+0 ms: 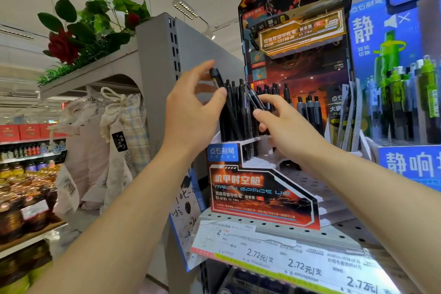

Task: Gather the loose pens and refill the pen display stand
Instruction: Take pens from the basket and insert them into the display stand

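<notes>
The pen display stand [262, 188] with red and black printed panels sits on the perforated shelf [334, 231]. Several black pens [238, 112] stand upright in its left rear slots. My left hand [191, 112] pinches the top of one tilted black pen [218, 80] between thumb and forefinger at the stand's left edge. My right hand [284, 126] pinches another black pen [256, 100], held slanted just above the standing pens. More black and grey pens [307, 107] stand further right in the stand.
A blue display [405, 93] with green and black pens stands to the right. Price labels [298, 262] run along the shelf's front edge. A grey shelf end panel [162, 59], hanging cloth bags [114, 145] and bottle shelves [28, 186] lie to the left.
</notes>
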The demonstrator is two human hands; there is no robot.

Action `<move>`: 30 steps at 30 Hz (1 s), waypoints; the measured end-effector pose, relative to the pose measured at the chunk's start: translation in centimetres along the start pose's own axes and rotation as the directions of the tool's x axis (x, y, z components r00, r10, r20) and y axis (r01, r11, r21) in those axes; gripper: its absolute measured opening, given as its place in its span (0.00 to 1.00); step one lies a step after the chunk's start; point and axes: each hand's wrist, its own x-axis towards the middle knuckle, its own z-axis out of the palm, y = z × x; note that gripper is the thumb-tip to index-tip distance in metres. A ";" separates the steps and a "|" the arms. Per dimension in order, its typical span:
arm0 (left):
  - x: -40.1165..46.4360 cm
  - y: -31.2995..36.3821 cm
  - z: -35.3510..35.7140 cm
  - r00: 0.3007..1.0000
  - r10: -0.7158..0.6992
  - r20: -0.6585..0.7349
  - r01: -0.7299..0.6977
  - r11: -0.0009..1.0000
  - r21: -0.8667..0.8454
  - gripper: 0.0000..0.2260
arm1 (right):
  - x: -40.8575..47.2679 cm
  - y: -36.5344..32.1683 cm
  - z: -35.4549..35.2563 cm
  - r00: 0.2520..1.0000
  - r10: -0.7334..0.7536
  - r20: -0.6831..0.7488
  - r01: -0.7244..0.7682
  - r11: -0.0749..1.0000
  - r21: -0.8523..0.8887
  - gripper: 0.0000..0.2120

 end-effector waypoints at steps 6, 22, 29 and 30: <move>0.3 0.6 1.4 0.972 -0.004 0.236 -0.038 0.984 0.173 0.19 | 0.2 0.4 -0.1 0.999 0.004 -0.039 -0.001 0.998 0.058 0.19; -2.5 0.2 3.1 0.998 0.060 0.014 -0.061 0.996 0.070 0.24 | -0.9 -0.8 0.3 0.963 -0.225 -0.148 0.229 0.973 0.007 0.15; -3.6 0.2 2.3 0.986 0.082 -0.147 -0.093 0.993 -0.072 0.21 | -2.2 -1.2 0.9 0.902 -0.430 -0.020 0.417 0.885 -0.208 0.13; -3.6 0.2 2.0 0.982 0.070 -0.173 -0.090 0.990 -0.111 0.21 | -2.2 -1.1 0.9 0.901 -0.434 -0.013 0.421 0.880 -0.218 0.14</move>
